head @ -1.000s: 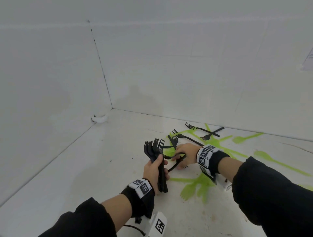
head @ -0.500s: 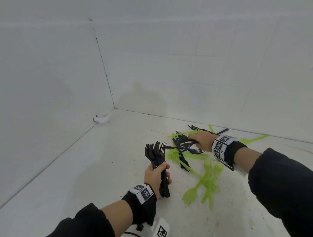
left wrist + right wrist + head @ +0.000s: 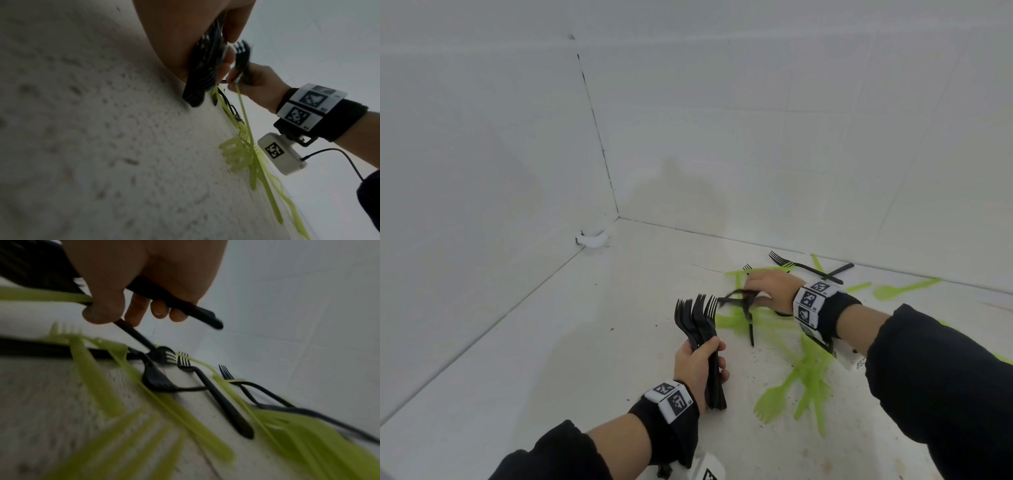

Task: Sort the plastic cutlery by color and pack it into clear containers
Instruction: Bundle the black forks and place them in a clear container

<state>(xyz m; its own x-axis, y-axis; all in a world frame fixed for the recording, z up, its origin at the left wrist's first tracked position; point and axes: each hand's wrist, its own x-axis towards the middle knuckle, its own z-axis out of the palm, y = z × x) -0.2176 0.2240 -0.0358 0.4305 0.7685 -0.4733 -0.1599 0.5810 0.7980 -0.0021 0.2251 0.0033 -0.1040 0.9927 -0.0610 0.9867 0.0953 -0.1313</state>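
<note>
While white bench [image 3: 551, 342] carries scattered green cutlery [image 3: 804, 373] and loose black forks [image 3: 804, 267] near back wall, left hand [image 3: 697, 359] grips upright bundle of black forks [image 3: 703, 339], tines up. Right hand [image 3: 767, 287], over green pile, fingers curled round few black forks [image 3: 739, 298].
</note>
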